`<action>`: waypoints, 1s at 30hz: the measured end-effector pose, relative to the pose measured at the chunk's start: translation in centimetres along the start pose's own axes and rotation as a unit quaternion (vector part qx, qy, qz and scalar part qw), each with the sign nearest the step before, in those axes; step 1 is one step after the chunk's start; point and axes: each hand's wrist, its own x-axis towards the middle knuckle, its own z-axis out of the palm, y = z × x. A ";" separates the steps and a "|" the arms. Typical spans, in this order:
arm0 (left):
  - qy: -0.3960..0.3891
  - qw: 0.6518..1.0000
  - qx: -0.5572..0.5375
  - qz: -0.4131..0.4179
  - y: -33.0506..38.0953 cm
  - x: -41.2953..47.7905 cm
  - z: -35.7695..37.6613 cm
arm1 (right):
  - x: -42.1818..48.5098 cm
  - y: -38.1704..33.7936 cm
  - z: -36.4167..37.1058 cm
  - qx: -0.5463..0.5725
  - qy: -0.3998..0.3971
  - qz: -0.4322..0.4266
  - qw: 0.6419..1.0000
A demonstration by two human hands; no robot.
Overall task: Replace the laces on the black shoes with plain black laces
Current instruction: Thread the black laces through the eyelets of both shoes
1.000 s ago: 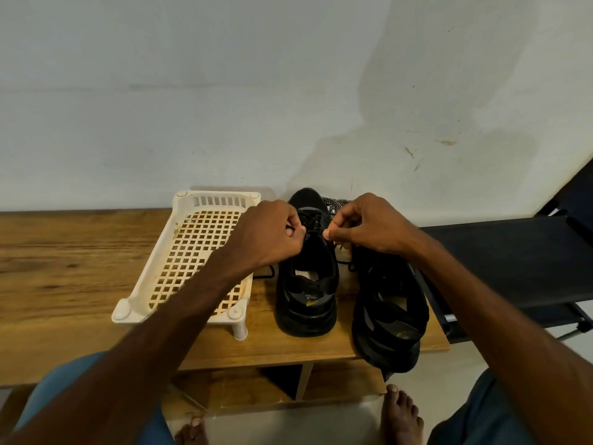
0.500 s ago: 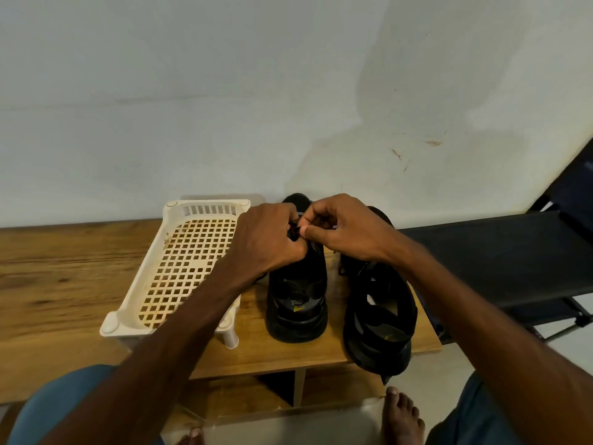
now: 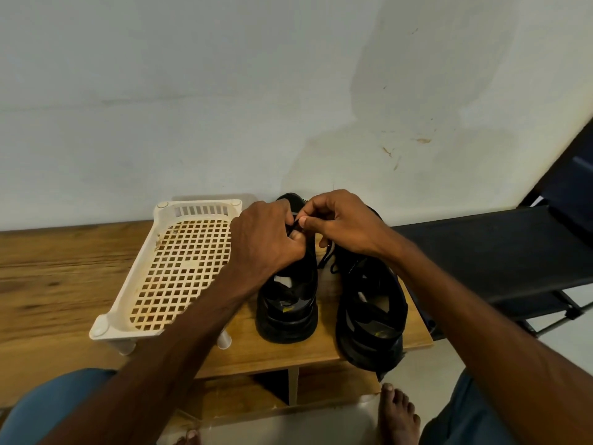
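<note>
At the bottom of the view, nearest the person, a bare foot (image 3: 398,415) stands on the pale floor between two knees in blue cloth. Just beyond, on the wooden bench (image 3: 64,284), two black shoes stand side by side, heels towards the person and toes towards the wall. The basket-side shoe (image 3: 288,316) sits wholly on the bench. It is chunky-soled, with a pale insole showing in its opening. The edge-side shoe (image 3: 369,319) stands near the bench's end, its heel overhanging the front edge. A white lattice basket (image 3: 134,268) on short legs stands just beside the first shoe.

Farther in, both hands meet over the lacing of the basket-side shoe. The left hand (image 3: 266,239) rests on the shoe's upper with its fingers (image 3: 284,215) curled tight, pinching the black lace (image 3: 329,256). The right hand (image 3: 343,223) pinches the same lace between thumb and forefinger, its other fingers (image 3: 308,221) bent in close. The fingertips of the two hands nearly touch. A loose run of the lace hangs down between the two shoes onto the bench.

To the right of the bench stands a dark folding frame (image 3: 481,252). Behind everything rises a stained white wall (image 3: 224,91).
</note>
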 end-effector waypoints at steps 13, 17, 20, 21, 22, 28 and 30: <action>0.013 0.998 -0.060 -0.013 -1.0 -0.7 -0.3 | 0.6 0.1 0.8 0.026 0.005 0.009 1.000; 0.010 0.998 -0.065 -0.011 -1.3 -0.7 -0.4 | 0.7 0.2 0.8 0.025 0.008 0.012 1.000; 0.002 0.997 -0.072 -0.010 -1.4 -0.6 -0.5 | 0.7 0.3 0.8 0.025 0.008 0.012 1.000; 0.000 0.997 -0.076 -0.010 -1.4 -0.6 -0.5 | 0.7 0.3 0.8 0.025 0.008 0.012 1.000; -0.001 0.997 -0.078 -0.010 -1.4 -0.6 -0.5 | 0.7 0.3 0.9 0.025 0.008 0.013 1.000; 0.005 0.997 -0.076 -0.014 -1.3 -0.7 -0.7 | 0.8 0.4 0.9 0.033 0.007 0.012 0.999; 0.012 0.997 -0.077 -0.008 -1.2 -0.8 -0.7 | 0.8 0.4 0.9 0.035 0.007 0.010 0.999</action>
